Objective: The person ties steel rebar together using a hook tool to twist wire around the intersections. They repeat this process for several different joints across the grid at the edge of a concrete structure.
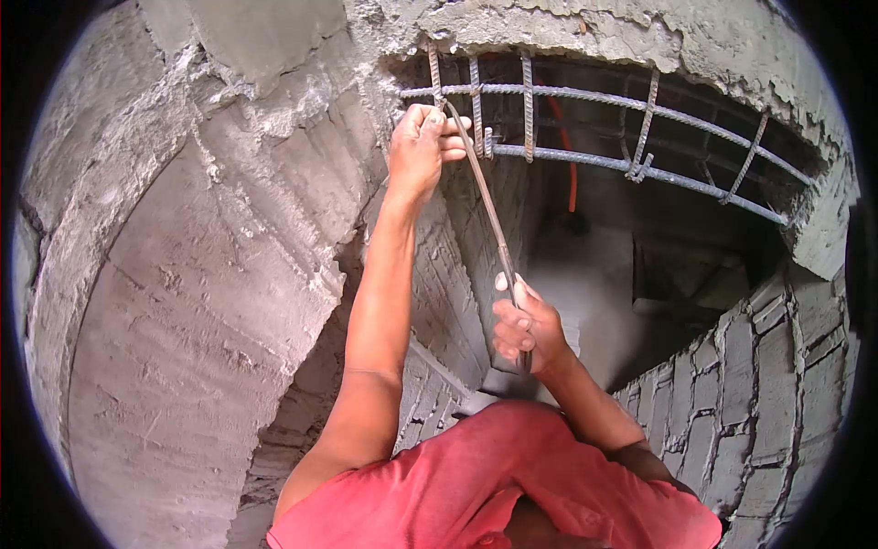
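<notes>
A long thin metal rod tool (pixel 487 203) runs slantwise from the rebar grid down to my right hand. My right hand (pixel 529 329) is wrapped round its lower end. Its upper end meets the rebar (pixel 436 73) near the left end of the grid. My left hand (pixel 424 145) is raised at that spot, thumb bent and some fingers stretched past the rod's tip. Whether it pinches anything there is too small to tell.
The rebar grid (pixel 585 94) spans an opening under a rough concrete edge (pixel 732 64). A plastered wall (pixel 201 302) stands left, a brick wall (pixel 732 393) lower right. An orange-red strip (pixel 572 188) hangs behind the bars.
</notes>
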Demonstrator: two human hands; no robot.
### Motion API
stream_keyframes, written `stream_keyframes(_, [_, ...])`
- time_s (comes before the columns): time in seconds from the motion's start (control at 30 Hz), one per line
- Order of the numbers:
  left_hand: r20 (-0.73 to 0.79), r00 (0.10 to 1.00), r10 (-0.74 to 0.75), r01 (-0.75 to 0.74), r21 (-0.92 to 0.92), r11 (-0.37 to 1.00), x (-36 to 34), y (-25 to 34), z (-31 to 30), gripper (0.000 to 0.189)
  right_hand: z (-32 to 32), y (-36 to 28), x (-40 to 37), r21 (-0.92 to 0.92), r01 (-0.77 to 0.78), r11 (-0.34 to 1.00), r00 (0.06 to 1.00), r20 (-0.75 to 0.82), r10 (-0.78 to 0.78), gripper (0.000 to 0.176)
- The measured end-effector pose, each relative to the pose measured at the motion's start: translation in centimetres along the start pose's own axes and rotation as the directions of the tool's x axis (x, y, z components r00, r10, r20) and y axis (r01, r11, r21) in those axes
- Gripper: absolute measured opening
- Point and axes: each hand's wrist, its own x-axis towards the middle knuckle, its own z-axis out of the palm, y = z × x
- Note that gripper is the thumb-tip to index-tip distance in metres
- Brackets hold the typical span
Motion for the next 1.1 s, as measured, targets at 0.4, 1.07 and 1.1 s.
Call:
stream_keyframes(0.4, [-0.153,0.981,0.120,-0.119,0.013,0.993,-0.6,-2.1,1.7,0.021,0.5,-4.1,-0.1,-0.926,-0.014,0.378,0.858,-0.205,-0.471,0.027])
stream_keyframes(1.07, [-0.182,0.977,0.111,-0.135,-0.129,0.982,-2.6,-3.6,3.9,0.024,18.6,-14.2,-4.0,-0.694,-0.357,-0.625,0.881,-0.028,-0.472,0.032])
stream_keyframes(1.1, [-0.177,0.979,0.098,-0.123,-0.133,0.983,-3.3,-4.0,4.0,0.024,17.8,-14.4,-4.4,-0.630,-0.241,-0.738,0.915,0.105,-0.389,0.031])
